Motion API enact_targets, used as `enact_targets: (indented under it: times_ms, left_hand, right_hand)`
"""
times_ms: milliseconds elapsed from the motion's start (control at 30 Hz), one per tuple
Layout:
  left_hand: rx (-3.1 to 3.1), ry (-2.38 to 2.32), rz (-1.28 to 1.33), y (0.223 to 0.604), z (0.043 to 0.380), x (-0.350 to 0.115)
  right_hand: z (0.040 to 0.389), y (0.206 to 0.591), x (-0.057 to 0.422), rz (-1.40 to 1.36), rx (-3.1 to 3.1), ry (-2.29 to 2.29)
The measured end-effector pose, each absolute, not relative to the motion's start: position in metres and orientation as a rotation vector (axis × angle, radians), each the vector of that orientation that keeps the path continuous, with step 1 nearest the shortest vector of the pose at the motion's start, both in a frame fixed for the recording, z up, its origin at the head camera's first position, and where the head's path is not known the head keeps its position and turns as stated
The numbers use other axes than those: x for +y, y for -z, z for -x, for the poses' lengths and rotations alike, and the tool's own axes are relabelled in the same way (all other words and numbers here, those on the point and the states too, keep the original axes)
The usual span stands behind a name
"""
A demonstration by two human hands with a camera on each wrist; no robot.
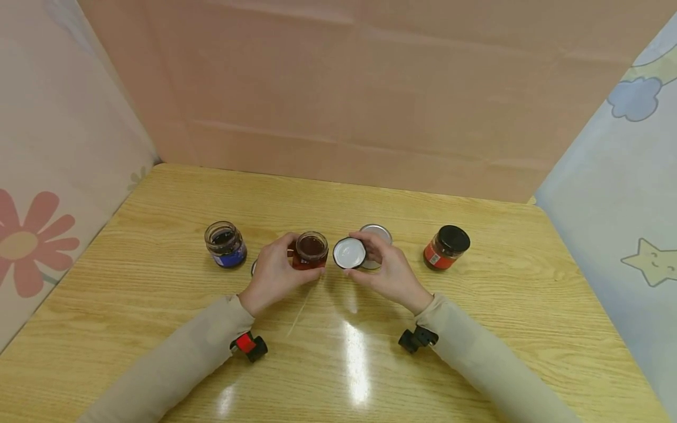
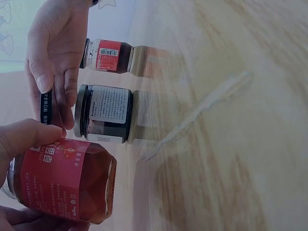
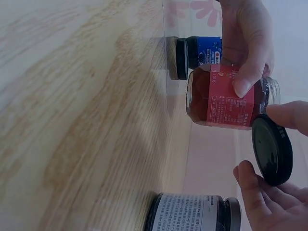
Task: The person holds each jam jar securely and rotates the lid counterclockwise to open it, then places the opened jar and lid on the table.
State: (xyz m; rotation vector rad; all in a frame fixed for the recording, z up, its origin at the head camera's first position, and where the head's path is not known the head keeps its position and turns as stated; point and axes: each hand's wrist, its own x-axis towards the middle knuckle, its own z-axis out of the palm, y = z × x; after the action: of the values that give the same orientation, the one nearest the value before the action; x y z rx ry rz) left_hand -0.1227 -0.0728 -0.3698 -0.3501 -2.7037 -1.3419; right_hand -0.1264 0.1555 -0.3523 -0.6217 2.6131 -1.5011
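Observation:
My left hand (image 1: 275, 273) grips a red-labelled jam jar (image 1: 310, 249) from the side, fingers and thumb around it. The jar stands uncapped, dark red jam inside, and its base shows lifted off the table in the left wrist view. Just to its right, my right hand (image 1: 388, 273) pinches a black lid (image 3: 272, 150) by the edge between thumb and fingers. The lid's white underside (image 1: 349, 253) is tilted up towards the head camera. In the right wrist view, the lid's edge overlaps the jar's glass mouth (image 3: 273, 90).
An uncapped blue-labelled jar (image 1: 228, 249) stands at left, with another lid (image 3: 182, 58) lying by it, partly behind my left hand. A silver-lidded jar (image 2: 107, 111) stands behind my right hand. Farther right is a black-lidded jar (image 1: 446, 247) with a red label.

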Motion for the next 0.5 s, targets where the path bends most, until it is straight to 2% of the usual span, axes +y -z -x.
enact_targets:
  times_ms: [500]
  left_hand:
    - [-2.717,1.351,0.342,0.3674,0.1236,-0.0737]
  right_hand:
    - [0.1261,0.3522,0.1544,0.617,2.588,1.531]
